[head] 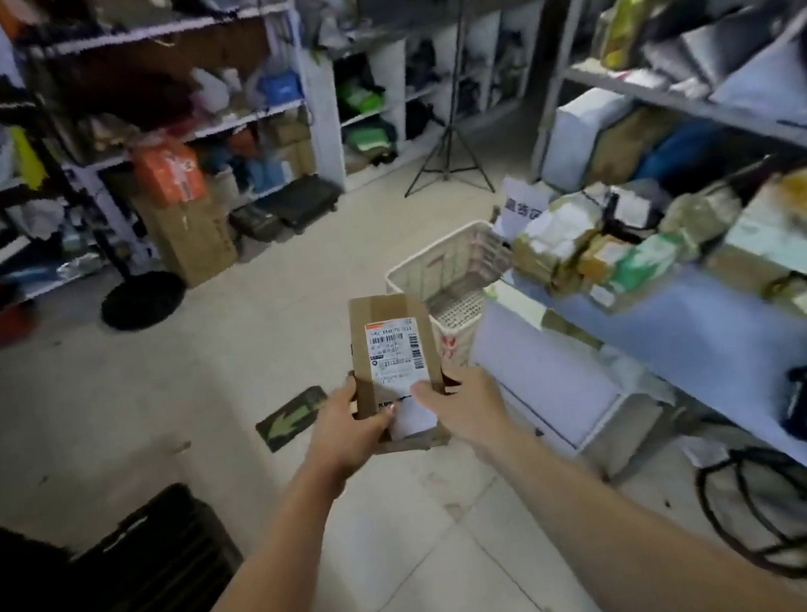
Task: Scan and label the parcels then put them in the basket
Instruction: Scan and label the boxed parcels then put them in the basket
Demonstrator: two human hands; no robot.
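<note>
Gripping brown labelled parcel, both hands.

Brown cardboard parcel was held upright in both hands, left hand gripped its lower left edge, right hand gripped the right edge with thumb on a small white label, white basket stood just beyond, beside a parcel-heaped blue table.

Bare forearms, left hand, right hand
</note>
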